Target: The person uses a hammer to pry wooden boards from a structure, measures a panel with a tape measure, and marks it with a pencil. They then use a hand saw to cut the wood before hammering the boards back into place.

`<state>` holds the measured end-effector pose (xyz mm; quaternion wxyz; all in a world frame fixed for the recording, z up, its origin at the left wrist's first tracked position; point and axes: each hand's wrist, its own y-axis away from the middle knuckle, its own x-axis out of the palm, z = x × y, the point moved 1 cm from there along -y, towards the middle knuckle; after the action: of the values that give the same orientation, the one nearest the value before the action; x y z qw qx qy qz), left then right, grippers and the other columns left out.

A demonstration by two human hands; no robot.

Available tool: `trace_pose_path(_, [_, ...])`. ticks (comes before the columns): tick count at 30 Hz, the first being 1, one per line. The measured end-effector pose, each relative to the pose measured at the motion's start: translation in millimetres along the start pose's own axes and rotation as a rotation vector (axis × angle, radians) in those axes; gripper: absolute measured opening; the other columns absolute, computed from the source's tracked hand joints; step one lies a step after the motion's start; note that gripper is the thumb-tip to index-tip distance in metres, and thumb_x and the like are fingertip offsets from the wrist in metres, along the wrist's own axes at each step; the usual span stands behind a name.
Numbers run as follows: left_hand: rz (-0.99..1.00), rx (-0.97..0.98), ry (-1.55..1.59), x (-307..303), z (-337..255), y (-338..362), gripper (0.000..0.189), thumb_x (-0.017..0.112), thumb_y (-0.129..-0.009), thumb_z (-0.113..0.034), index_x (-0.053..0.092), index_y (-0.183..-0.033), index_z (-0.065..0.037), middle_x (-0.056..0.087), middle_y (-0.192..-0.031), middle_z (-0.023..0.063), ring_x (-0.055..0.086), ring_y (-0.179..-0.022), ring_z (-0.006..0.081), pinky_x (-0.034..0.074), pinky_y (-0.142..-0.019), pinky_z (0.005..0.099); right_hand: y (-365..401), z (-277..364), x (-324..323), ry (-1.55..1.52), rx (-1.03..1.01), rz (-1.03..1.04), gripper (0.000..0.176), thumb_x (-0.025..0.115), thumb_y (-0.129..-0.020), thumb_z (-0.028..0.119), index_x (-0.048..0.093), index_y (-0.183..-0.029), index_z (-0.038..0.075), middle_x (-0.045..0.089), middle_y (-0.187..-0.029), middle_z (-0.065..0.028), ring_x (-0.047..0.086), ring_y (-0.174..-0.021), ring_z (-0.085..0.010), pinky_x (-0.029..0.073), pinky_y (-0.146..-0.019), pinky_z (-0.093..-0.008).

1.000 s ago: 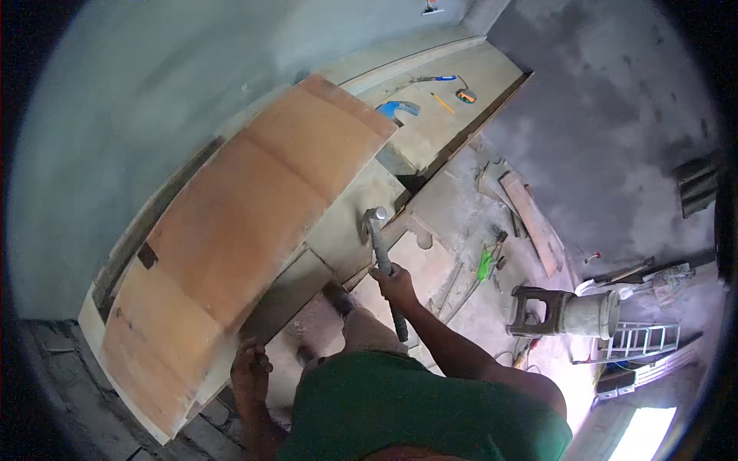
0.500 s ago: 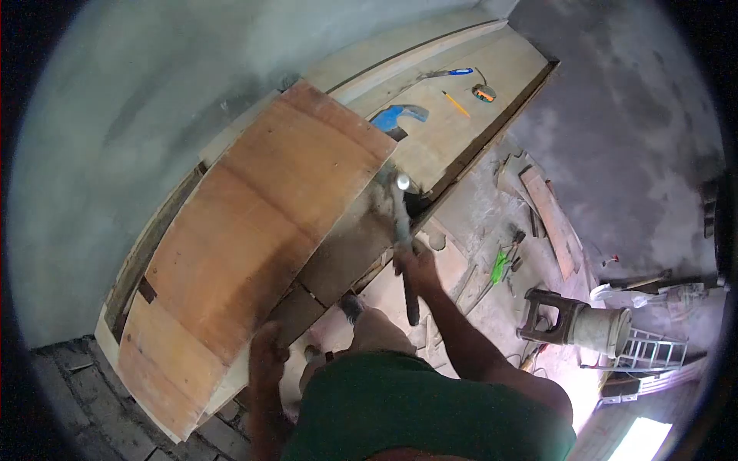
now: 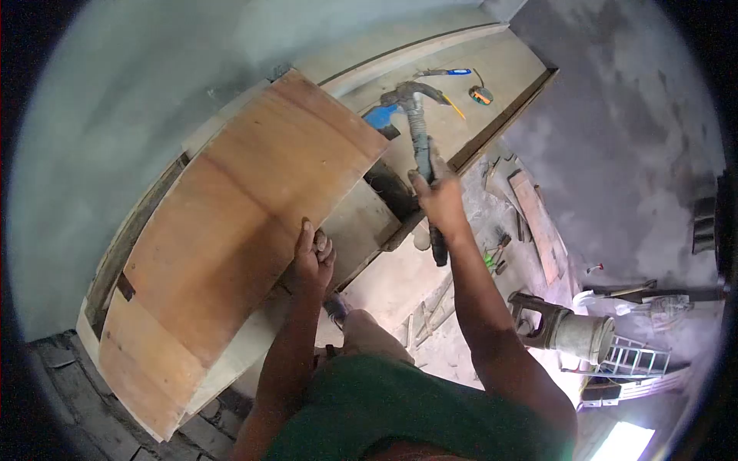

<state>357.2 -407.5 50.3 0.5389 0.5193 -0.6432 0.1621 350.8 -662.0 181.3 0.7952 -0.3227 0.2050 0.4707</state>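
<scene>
In my right hand is a claw hammer, gripped by its dark handle, its head raised over the bench. My left hand is at the near edge of a reddish plywood sheet, its fingers curled together. Whatever those fingers pinch, if anything, is too small to make out. The sheet lies slanted over a wooden frame. Just behind the hammer lies a blue tool, partly covered.
On the far panel lie a pencil, a tape measure and a blue-handled tool. Wood scraps, a bucket and a ladder stand or lie at right. A dark gap opens beside the sheet.
My right hand has lifted the hammer up and away, over the blue tool. My left hand has moved up and right to the sheet's near edge. The view has shifted slightly.
</scene>
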Motion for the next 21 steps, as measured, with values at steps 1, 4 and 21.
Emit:
trace_pose_path(1, [-0.007,-0.01,0.001,-2,1,-1,0.014,0.054,-0.099,-0.034,0.054,-0.101,-0.02,0.044,-0.058,-0.006,0.035,-0.044,0.0063,0.03,-0.041,0.0233,-3,1,5,0.084,-0.033,0.013,0.057,0.065,-0.084,0.008,0.047,-0.137,0.001,0.064,-0.082,-0.0176,0.06,-0.066,-0.0191,0.05,-0.062,-0.0329])
trace_pose_path(4, [-0.013,-0.02,-0.003,-8,3,-1,0.013,0.053,-0.1,-0.034,0.054,-0.098,-0.021,0.042,-0.057,-0.0066,0.035,-0.044,0.0058,0.03,-0.041,0.0232,-18,-29,30,0.19,-0.163,0.081,0.059,0.065,-0.085,0.008,0.045,-0.14,0.0,0.065,-0.091,-0.0244,0.063,-0.076,-0.0235,0.051,-0.071,-0.0336])
trace_pose_path(21, [0.124,-0.013,-0.103,3,-11,-5,0.015,0.051,-0.101,-0.032,0.05,-0.092,-0.021,0.035,-0.056,-0.0065,0.03,-0.048,0.007,0.026,-0.046,0.0228,-54,33,-18,0.19,0.115,0.124,0.052,0.069,-0.083,0.019,0.054,-0.13,0.001,0.063,-0.098,-0.0326,0.068,-0.091,-0.035,0.051,-0.083,-0.0387])
